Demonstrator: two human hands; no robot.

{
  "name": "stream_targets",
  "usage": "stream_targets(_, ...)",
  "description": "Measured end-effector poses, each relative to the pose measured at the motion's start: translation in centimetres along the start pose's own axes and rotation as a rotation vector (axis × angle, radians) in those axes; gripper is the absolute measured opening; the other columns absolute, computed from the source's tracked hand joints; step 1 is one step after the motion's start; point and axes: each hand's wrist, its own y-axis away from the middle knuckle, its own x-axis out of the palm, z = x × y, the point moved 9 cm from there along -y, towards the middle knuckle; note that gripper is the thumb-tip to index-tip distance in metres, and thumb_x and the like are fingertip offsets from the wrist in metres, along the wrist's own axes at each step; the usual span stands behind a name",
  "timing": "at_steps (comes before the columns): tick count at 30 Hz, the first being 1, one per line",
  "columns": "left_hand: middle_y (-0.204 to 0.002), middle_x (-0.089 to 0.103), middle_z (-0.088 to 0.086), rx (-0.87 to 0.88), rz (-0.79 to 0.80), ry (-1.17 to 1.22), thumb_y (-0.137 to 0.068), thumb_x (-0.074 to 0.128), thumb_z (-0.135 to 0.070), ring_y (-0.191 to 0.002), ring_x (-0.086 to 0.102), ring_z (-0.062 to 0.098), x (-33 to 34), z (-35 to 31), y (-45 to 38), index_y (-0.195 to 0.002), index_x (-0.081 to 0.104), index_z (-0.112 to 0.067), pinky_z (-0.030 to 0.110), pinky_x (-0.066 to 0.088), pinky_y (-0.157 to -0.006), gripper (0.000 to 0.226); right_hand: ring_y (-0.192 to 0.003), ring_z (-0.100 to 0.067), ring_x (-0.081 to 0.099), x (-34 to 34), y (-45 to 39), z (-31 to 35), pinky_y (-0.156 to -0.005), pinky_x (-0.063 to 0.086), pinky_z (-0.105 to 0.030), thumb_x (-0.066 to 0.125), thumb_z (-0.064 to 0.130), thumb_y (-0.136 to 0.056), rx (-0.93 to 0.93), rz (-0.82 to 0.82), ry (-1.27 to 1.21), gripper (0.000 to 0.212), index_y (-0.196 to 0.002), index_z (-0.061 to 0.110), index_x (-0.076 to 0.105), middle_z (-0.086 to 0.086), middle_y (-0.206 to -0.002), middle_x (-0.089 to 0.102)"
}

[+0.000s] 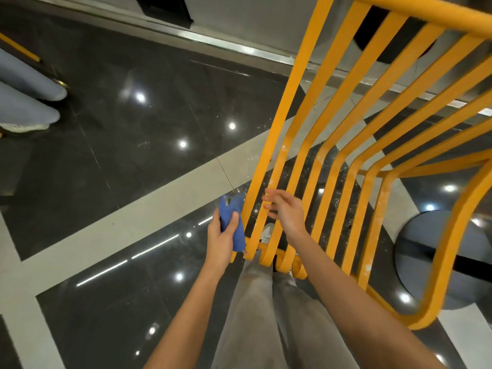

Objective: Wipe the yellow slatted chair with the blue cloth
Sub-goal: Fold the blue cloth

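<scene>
The yellow slatted chair (343, 145) fills the right half of the view, its slats running from the front edge near my legs up to the backrest at top right. White specks dot several slats. My left hand (222, 241) grips a folded blue cloth (233, 222) just left of the chair's leftmost slat, close to the front edge. My right hand (286, 209) hovers over the two leftmost slats with fingers spread, holding nothing.
Glossy dark floor tiles with pale grey bands (149, 206) lie all around. Another person's legs and shoes (29, 107) stand at the far left. A round table base (426, 259) sits at the right beyond the chair. My own grey trousers (263, 315) are below.
</scene>
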Motion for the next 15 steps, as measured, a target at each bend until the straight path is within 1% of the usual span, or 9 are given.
stream_targets(2,-0.128,0.063,0.002,-0.063,0.036,0.16,-0.095,0.055,-0.023,-0.114,0.063,0.01,0.4,-1.5,0.2,-0.143,0.044,-0.011,0.027,0.051,-0.097,0.051,-0.099,-0.017,0.066,0.5,1.7,0.9,-0.079,0.055,-0.027,0.059,0.03,-0.096,-0.067,0.081,0.069,0.023,-0.113,0.02,0.071,0.001,-0.108,0.071)
stream_targets(4,-0.131,0.062,0.009,-0.151,0.093,0.299,-0.088,0.055,-0.03,-0.122,0.059,0.022,1.4,-2.4,0.4,-0.141,0.046,-0.007,0.04,0.047,-0.105,0.059,-0.105,-0.011,0.062,1.0,3.1,2.0,-0.083,0.053,-0.027,0.06,0.035,-0.095,-0.103,0.162,0.098,0.027,-0.119,0.024,0.069,0.006,-0.116,0.068)
stream_targets(5,-0.13,0.062,0.013,-0.186,0.131,0.348,-0.087,0.054,-0.03,-0.122,0.059,0.026,2.1,-3.1,0.5,-0.139,0.047,-0.005,0.042,0.046,-0.105,0.059,-0.109,-0.008,0.06,1.1,3.7,2.8,-0.088,0.052,-0.028,0.061,0.04,-0.093,-0.119,0.196,0.096,0.033,-0.122,0.025,0.067,0.008,-0.12,0.066)
stream_targets(7,-0.128,0.064,0.018,-0.243,0.203,0.405,-0.088,0.055,-0.028,-0.122,0.059,0.032,3.6,-4.6,1.0,-0.137,0.05,-0.002,0.047,0.044,-0.106,0.056,-0.115,-0.008,0.059,0.8,4.8,4.3,-0.097,0.051,-0.035,0.065,0.055,-0.083,-0.152,0.224,0.103,0.052,-0.128,0.029,0.062,0.01,-0.125,0.064)
stream_targets(8,-0.127,0.065,0.018,-0.265,0.237,0.413,-0.088,0.055,-0.027,-0.121,0.06,0.034,4.4,-5.4,1.3,-0.135,0.052,-0.003,0.049,0.043,-0.106,0.053,-0.115,-0.008,0.06,0.3,5.2,5.2,-0.099,0.052,-0.036,0.066,0.061,-0.08,-0.161,0.218,0.091,0.058,-0.129,0.03,0.06,0.01,-0.124,0.065)
stream_targets(9,-0.125,0.066,0.018,-0.282,0.278,0.41,-0.088,0.055,-0.027,-0.119,0.06,0.035,5.4,-6.3,1.6,-0.133,0.054,-0.003,0.05,0.043,-0.106,0.051,-0.112,-0.005,0.061,-0.4,5.6,6.2,-0.097,0.053,-0.033,0.068,0.06,-0.08,-0.181,0.204,0.069,0.058,-0.129,0.029,0.06,0.009,-0.121,0.066)
stream_targets(11,-0.124,0.066,0.019,-0.312,0.355,0.397,-0.088,0.055,-0.027,-0.119,0.06,0.037,7.6,-8.0,2.2,-0.131,0.055,-0.003,0.053,0.041,-0.108,0.05,-0.098,0.003,0.064,-2.4,6.6,8.2,-0.083,0.054,-0.018,0.069,0.041,-0.088,-0.223,0.157,0.021,0.041,-0.123,0.019,0.064,0.009,-0.108,0.07)
stream_targets(12,-0.124,0.066,0.02,-0.327,0.386,0.391,-0.087,0.055,-0.026,-0.12,0.059,0.038,8.9,-8.8,2.6,-0.131,0.055,-0.002,0.054,0.04,-0.108,0.051,-0.096,0.0,0.066,-3.6,7.1,9.0,-0.078,0.054,-0.018,0.07,0.033,-0.089,-0.238,0.122,-0.001,0.034,-0.118,0.015,0.067,0.006,-0.105,0.072)
stream_targets(15,-0.124,0.065,0.023,-0.381,0.502,0.372,-0.085,0.056,-0.024,-0.12,0.058,0.04,13.4,-10.6,4.0,-0.126,0.058,0.001,0.05,0.045,-0.101,0.048,-0.097,-0.02,0.07,-8.4,8.4,10.7,-0.082,0.058,-0.035,0.079,0.031,-0.08,-0.295,-0.05,-0.082,0.032,-0.102,0.009,0.072,-0.006,-0.099,0.074)
